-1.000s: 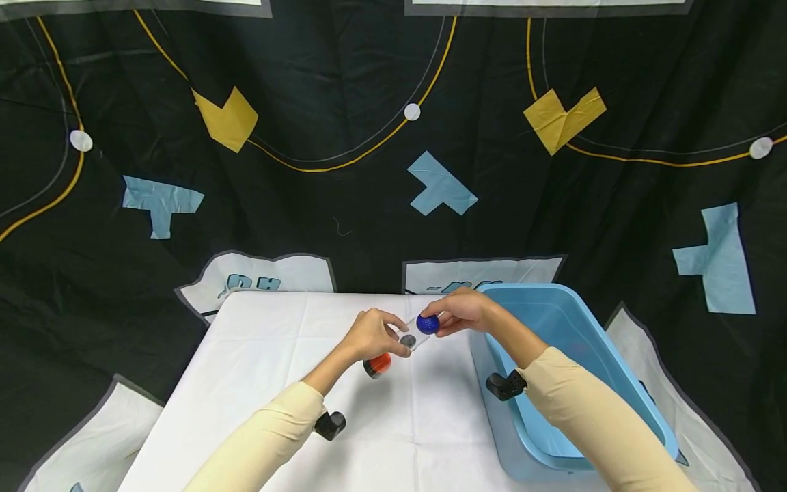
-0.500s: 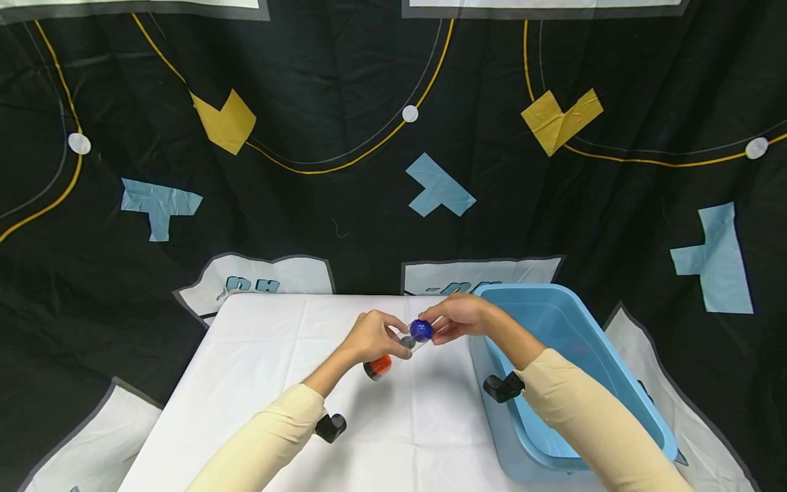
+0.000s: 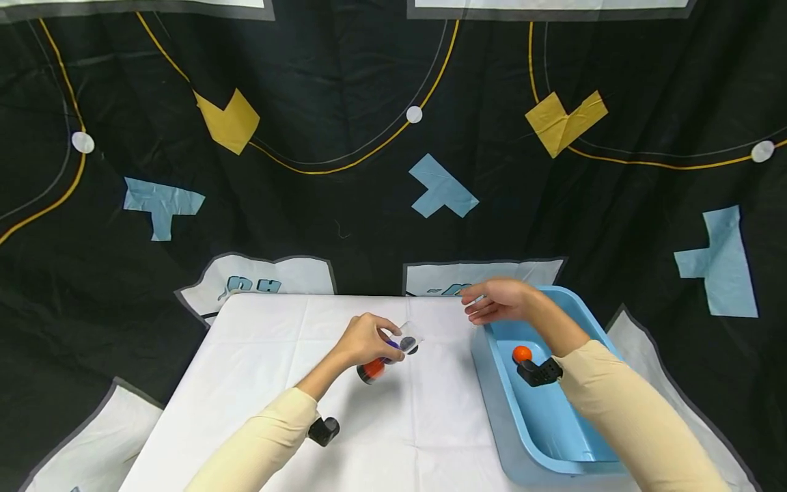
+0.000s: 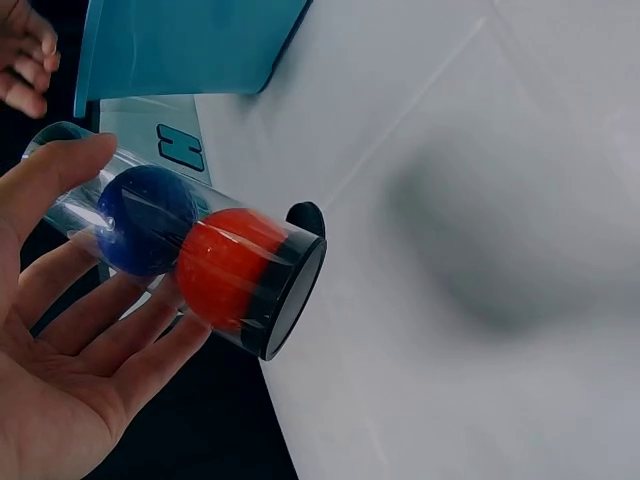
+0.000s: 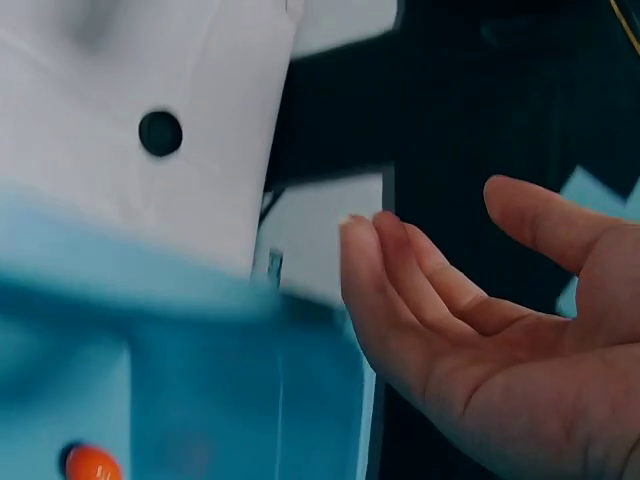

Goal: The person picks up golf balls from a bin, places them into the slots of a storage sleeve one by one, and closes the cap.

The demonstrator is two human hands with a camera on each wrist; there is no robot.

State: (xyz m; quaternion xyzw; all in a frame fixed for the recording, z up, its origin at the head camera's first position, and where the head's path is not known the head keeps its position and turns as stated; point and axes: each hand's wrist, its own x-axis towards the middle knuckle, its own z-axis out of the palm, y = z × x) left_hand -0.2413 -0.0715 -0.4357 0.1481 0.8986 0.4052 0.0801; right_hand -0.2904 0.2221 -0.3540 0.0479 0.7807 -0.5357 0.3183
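Note:
My left hand [image 3: 365, 339] holds a clear tube [image 3: 410, 333] over the table, thumb on one side and fingers on the other. In the left wrist view, an orange ball [image 4: 222, 268] sits inside at the black-capped end [image 4: 292, 290], with a blue ball [image 4: 150, 222] beside it toward the open end. Part of the tube is behind the thumb. My right hand [image 3: 501, 301] hovers at the far left rim of the blue bin [image 3: 513, 410], fingers relaxed and holding nothing. Another orange ball [image 3: 522, 354] is in the bin.
The white-covered table [image 3: 258, 383] lies under both hands. A small black disc [image 5: 160, 133] rests on it, partly seen through the tube in the head view. A black cloth [image 3: 344, 225] with taped shapes hangs behind the table.
The blue ball, earlier at the tube's mouth by my right fingers, is now down inside the tube. My right hand has moved right to the bin, and an orange ball there has come into view.

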